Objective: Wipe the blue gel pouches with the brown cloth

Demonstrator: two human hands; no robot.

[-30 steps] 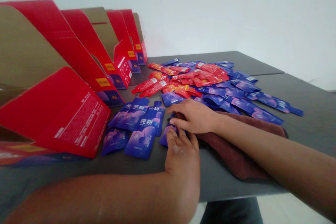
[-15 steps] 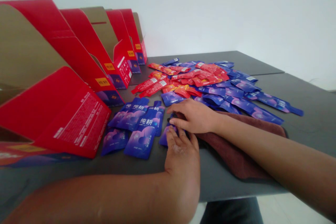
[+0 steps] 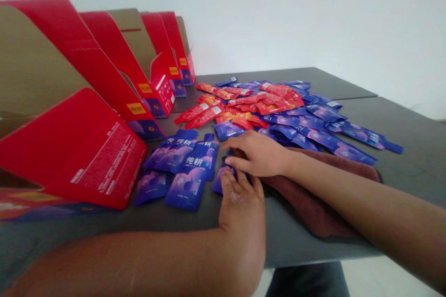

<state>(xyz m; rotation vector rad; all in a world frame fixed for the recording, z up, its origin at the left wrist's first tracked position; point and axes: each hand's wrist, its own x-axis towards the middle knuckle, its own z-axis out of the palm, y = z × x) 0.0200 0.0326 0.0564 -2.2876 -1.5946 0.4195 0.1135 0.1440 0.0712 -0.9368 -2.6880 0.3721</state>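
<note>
A blue-purple sachet [image 3: 217,183] lies on the table under my hands, mostly covered by them. My left hand [image 3: 241,197] rests on it with its fingers stretched forward and lying flat. Just beyond, my right hand [image 3: 259,152] reaches in from the right over the sachet's upper part, its thumb and fingers apart. A small dark spot shows beside its thumb; I cannot tell what it is. To the left of my hands, several blue-purple sachets [image 3: 186,188] lie overlapping, face up with white lettering.
Behind my hands spreads a heap of red sachets [image 3: 275,97] and blue sachets [image 3: 310,122]. Open red cartons [image 3: 104,162] stand in a row on the left with raised flaps. A brown cloth [image 3: 313,213] lies beneath my right forearm on the dark table [image 3: 411,148].
</note>
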